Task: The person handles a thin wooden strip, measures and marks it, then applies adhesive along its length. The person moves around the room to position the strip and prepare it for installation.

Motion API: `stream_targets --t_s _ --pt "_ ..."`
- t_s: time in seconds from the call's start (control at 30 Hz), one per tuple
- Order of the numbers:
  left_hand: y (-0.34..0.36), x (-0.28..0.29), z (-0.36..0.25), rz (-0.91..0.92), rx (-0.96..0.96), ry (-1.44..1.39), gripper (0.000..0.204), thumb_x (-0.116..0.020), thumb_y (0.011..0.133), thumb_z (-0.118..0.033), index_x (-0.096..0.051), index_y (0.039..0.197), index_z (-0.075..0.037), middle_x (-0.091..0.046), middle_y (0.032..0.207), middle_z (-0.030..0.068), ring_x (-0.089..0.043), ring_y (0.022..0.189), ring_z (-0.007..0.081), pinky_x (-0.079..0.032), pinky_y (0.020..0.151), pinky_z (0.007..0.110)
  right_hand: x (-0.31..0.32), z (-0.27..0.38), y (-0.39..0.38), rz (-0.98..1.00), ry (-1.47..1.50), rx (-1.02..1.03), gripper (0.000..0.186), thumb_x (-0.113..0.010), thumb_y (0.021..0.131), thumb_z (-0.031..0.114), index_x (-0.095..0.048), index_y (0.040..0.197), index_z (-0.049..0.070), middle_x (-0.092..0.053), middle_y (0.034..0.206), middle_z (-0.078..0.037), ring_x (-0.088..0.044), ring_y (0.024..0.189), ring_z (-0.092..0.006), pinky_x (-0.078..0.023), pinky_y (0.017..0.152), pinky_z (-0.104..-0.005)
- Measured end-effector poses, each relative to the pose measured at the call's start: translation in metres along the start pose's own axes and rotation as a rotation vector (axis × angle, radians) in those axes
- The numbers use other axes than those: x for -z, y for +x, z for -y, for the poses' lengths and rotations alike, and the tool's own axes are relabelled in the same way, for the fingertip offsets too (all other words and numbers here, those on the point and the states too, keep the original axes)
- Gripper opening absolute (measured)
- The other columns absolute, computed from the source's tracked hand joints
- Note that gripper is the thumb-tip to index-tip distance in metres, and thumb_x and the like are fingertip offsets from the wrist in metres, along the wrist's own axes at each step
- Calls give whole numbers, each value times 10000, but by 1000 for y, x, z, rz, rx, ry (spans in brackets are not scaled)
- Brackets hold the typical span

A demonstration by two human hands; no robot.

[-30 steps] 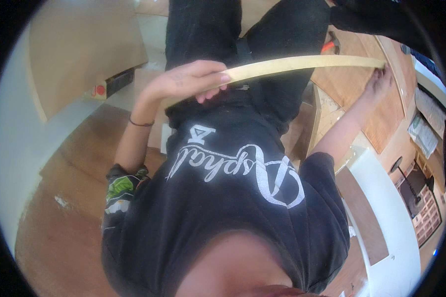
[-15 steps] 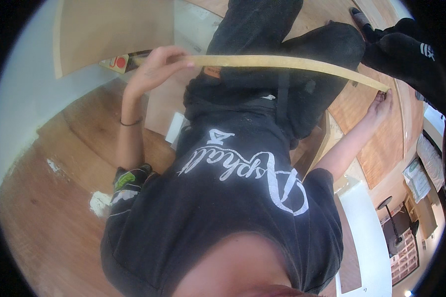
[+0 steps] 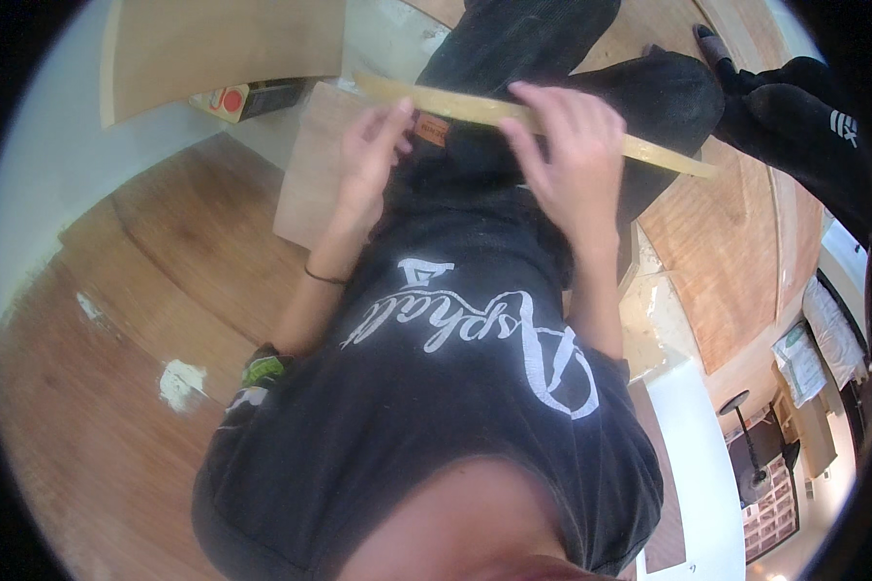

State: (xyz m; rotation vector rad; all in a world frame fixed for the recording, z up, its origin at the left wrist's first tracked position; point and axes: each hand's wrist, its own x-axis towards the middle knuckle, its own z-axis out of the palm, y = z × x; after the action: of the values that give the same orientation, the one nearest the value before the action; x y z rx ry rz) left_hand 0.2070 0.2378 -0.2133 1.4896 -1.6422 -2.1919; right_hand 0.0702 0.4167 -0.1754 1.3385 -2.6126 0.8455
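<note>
Noting pale yellow strip (image 3: 460,105) slantwise above black trousers (image 3: 664,92), both ends projecting past the hands. At right hand (image 3: 583,145): half-curled over strip, with thumb apart from fingers; cannot tell firmness through blur. At left hand (image 3: 366,155): loosely curled, with thumb at strip's lower edge; cannot tell if pinching. Could slip or twist if gripped too lightly near mid-length. Could likewise kink if pressed unevenly between hands, being thin and apparently flexible.
</note>
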Motion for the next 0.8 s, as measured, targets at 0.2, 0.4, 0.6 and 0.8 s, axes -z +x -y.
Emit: stream_targets --t_s 0.2,0.4,0.6,0.8 --pt "-8 -22 -26 122 -202 -283 321 -694 900 -87 -572 1184 1 -650 1015 59 -598 884 112 -463 732 235 -2 21 19 223 247 -14 183 -648 903 253 -620 1010 107 -655 732 -63 -657 670 -265 -501 613 -374" --pt "-26 -38 -45 224 -299 -448 270 -699 866 0 -608 1121 -9 -666 994 72 -634 910 137 -506 758 247 23 27 31 316 389 -84 193 -545 954 193 -552 1123 101 -683 810 -126 -671 753 -339 -523 624 -447" --pt "-32 -42 -48 270 -165 -494 132 -616 955 -72 -621 1079 -25 -662 1017 70 -641 926 157 -533 823 301 25 47 40 279 248 -139 197 -497 991 216 -546 1159 127 -658 704 -172 -663 652 -373 -505 541 -479" --pt "-26 -37 -33 387 -85 -534 114 -606 964 -98 -622 1038 -13 -661 940 58 -639 877 140 -524 813 298 16 55 27 254 84 -184 269 -510 966 165 -538 1228 106 -677 737 -148 -675 607 -321 -517 501 -434"
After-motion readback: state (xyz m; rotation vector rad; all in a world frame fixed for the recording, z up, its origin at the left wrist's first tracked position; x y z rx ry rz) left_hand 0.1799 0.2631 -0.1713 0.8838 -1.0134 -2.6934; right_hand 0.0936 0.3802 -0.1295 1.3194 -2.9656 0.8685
